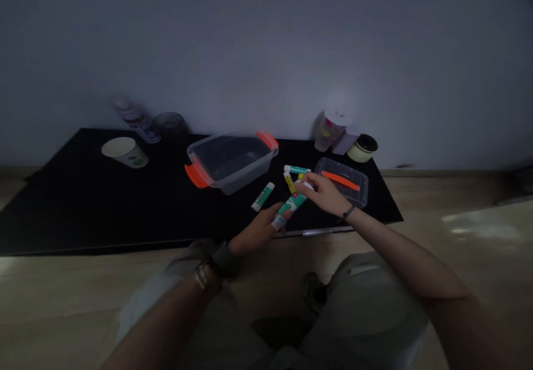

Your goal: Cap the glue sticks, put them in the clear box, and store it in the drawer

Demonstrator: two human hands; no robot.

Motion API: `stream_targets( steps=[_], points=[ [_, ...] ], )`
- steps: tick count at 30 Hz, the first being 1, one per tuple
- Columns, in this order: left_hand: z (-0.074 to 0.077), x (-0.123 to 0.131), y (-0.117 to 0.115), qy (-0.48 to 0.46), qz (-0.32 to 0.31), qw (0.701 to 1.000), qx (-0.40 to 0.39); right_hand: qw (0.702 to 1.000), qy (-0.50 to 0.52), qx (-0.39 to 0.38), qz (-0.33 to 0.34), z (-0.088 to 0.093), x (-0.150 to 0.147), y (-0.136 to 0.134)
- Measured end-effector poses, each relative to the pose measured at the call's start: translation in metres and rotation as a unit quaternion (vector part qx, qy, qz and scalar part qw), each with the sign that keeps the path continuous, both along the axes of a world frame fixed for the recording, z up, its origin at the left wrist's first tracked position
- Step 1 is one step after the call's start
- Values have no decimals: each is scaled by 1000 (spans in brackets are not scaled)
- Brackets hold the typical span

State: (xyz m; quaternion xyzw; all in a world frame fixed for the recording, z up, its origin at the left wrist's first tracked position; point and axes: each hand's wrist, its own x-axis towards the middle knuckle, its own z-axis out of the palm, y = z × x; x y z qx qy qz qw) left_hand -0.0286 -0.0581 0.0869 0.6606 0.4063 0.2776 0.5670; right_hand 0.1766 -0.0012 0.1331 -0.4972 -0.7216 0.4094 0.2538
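Observation:
My left hand [260, 229] is closed round the lower end of a teal-and-white tube [291, 205] at the near edge of a low black table [104, 209]. My right hand [327, 193] pinches the upper end of that same tube. Just beyond my fingers lie a yellow tube [289, 183] and a teal tube [297, 169]. Another teal-and-white tube [263, 196] lies alone to the left. A clear plastic box with orange handles [230, 160] stands open behind them. Its clear lid with an orange strip [343, 181] lies flat to the right of my right hand.
A white paper cup [125, 151] lies tipped at the back left, near a blurred bottle [135, 117] and a round dark container [169, 123]. At the back right stand a lidded cup [332, 127] and a small bowl [363, 148]. My knees are below the table's near edge, on a wooden floor.

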Motion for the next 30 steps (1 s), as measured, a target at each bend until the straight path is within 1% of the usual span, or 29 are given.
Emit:
stream_targets(
  steps=[2,5,9,12,15,20,23,26,28,29,30],
  points=[
    [4,-2,-2,-25,-20,999,-38,1000,20,-13,3,-1,8,-3],
    [14,-7,-1,-45,-58,994,-76,999,49,-19,5,1,15,-7],
    [31,-11,2,-57,-72,988,-126,998,57,-7,-9,6,14,-11],
    [41,-13,6,-63,-82,983,-153,998,63,4,-15,11,10,-9],
    [46,-14,11,-81,-97,977,-169,997,78,13,-24,18,7,-6],
    [48,-11,15,-144,-108,967,-181,994,80,47,-55,30,4,-4],
    [50,-8,15,-143,-94,972,-162,992,82,59,-76,30,-3,-5],
    [52,-7,16,-108,-79,985,-107,992,73,62,-83,27,-7,0],
    [53,-12,15,-71,-70,993,-62,990,51,77,-108,29,5,9],
    [52,-18,14,-43,-57,997,-37,988,34,86,-127,33,17,15],
    [51,-25,14,-14,-36,999,-12,977,16,115,-178,39,33,22]
  ],
)
